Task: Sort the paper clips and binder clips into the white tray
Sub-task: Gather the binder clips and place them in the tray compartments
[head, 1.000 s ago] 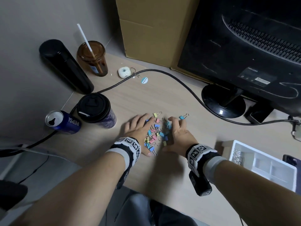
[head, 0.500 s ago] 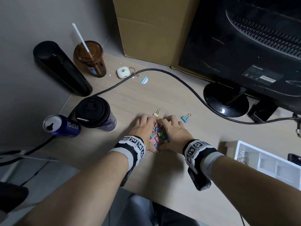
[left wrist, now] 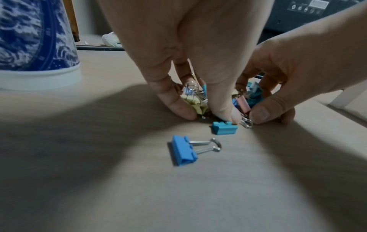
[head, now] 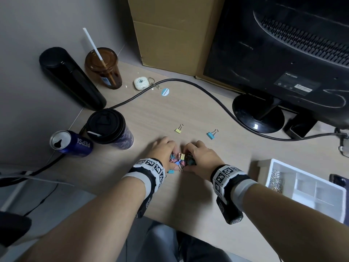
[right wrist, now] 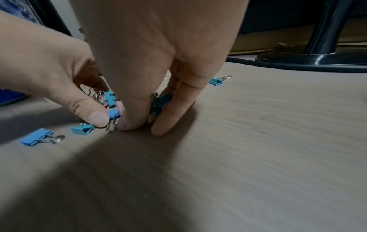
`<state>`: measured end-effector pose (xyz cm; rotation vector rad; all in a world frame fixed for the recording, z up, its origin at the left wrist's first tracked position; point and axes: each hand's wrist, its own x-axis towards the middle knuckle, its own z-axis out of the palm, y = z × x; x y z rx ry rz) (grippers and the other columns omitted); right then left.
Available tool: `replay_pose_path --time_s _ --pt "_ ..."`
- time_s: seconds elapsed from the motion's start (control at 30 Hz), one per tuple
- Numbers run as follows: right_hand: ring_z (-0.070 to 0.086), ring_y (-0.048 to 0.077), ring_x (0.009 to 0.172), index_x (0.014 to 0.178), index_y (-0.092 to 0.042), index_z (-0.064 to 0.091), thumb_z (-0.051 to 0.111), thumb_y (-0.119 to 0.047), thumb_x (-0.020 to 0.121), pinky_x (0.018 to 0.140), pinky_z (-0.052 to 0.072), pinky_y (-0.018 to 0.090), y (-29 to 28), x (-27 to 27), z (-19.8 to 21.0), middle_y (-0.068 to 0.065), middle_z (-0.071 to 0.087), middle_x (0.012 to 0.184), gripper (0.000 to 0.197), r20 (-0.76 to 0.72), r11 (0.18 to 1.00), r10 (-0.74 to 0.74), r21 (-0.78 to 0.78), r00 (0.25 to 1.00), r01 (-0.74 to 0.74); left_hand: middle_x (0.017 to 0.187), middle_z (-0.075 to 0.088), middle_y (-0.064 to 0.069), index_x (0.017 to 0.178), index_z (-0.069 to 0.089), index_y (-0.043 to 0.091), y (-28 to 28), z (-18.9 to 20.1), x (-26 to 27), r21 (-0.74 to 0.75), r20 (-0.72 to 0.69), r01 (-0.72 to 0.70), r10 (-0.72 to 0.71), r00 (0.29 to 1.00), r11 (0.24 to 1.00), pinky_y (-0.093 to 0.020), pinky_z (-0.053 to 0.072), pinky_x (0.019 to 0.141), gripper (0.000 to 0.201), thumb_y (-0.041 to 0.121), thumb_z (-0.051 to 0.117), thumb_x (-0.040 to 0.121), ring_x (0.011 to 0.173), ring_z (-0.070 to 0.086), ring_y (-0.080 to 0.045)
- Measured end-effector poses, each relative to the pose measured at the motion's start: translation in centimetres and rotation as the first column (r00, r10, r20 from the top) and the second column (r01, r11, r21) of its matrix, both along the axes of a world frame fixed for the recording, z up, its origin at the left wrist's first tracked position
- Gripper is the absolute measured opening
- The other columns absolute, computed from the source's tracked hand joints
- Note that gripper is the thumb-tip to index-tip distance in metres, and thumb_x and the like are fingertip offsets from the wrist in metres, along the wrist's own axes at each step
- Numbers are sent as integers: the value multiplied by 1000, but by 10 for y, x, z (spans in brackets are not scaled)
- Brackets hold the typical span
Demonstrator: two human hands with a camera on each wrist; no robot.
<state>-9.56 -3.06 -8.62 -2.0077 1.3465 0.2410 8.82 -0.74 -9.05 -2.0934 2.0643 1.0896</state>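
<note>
- On the wooden desk [head: 188,110], at about six o'clock from its centre, our left hand [head: 164,152] and right hand [head: 203,156] cupped a heap of coloured binder clips [head: 181,160] between them.
- Our left hand's fingers [left wrist: 174,100] curled down round the yellow side of the heap, thumb tip on the desk, pinching clips against the palm.
- Our right hand's fingers [right wrist: 174,109] curled round the teal side in the same way, its thumb pressed beside our left thumb.
- Two blue clips lay loose just at six o'clock of the heap: a small blue clip [left wrist: 224,128] touching our left thumb, and a larger blue clip [left wrist: 185,150] nearer the wrist.
- A yellow clip [head: 179,128] sat at twelve o'clock of our hands, and a stray blue clip [head: 211,133] at one o'clock, both apart from the heap.
- The white tray [head: 309,207] stood at three o'clock of our hands, near the desk edge, with paper clips [head: 275,179] in its left compartment.
- At nine to ten o'clock stood a Pepsi can [head: 72,143] and a lidded cup [head: 109,129], close together.
- A black cable [head: 207,93] crossed the desk toward the monitor stand [head: 258,114] at two o'clock.
</note>
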Motion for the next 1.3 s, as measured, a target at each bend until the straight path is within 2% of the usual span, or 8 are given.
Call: replay_pose_path --time_s 0.1,0.23,0.37,0.57,0.77,0.93,1.03,1.3 --pt "62 31 95 119 -26 55 78 -41 79 83 49 33 5 -2 -1 2 48 120 49 -29 999 20 -35 999 -21 114 46 10 94 60 27 5 0 -1 1 8 7 -7 1000 1000 -31 37 90 41 33 90 65 107 44 -22" --pt "62 29 97 112 -21 62 76 -31 82 82 48 32 9 -4 0 2 50 120 34 11 998 6 -63 1000 -5 114 49 15 100 59 32 9 -2 -2 -36 -10 -19 19 1000 999 -31 39 94 45 29 89 66 107 46 -21" --pt "61 25 94 104 -21 67 77 -27 82 82 51 34 15 -8 -2 -1 53 111 26 65 997 -26 -75 998 31 112 52 13 103 61 31 13 -2 -2 -55 1 -24 25 1000 998 -30 37 92 40 28 86 71 106 47 -21" --pt "62 24 91 97 -23 68 67 -24 89 80 51 35 16 -12 -1 0 65 96 9 109 990 -58 -122 992 71 104 60 6 95 67 25 19 0 -4 -77 -34 -52 50 998 996 -34 49 90 25 21 83 75 99 60 -21" --pt "64 21 86 95 -23 72 66 -16 87 79 52 33 19 -16 2 -1 72 87 11 135 982 -143 -104 981 157 103 57 3 98 67 21 28 -2 -3 -111 -57 -77 71 996 991 -29 49 81 19 15 77 82 90 59 -17" --pt "66 12 72 89 -24 71 61 -9 84 72 54 29 24 -21 5 -12 66 65 18 193 969 -211 -89 958 231 104 53 2 97 68 16 31 -2 -5 -116 -62 -91 84 995 989 -28 48 79 19 13 78 81 84 59 -19" --pt "65 14 75 89 -24 71 62 -12 85 74 55 30 26 -23 4 -12 65 69 15 205 966 -207 -111 957 233 107 55 2 97 69 13 35 -2 -8 -120 -56 -88 82 995 989 -22 44 79 18 12 78 81 87 62 -20" --pt "67 21 76 97 -23 74 68 -23 90 76 56 34 31 -28 3 -4 69 77 10 215 960 -228 -112 950 256 114 58 -1 105 70 14 32 8 -14 -112 38 -84 88 995 990 -26 46 78 18 20 71 89 93 62 -23"
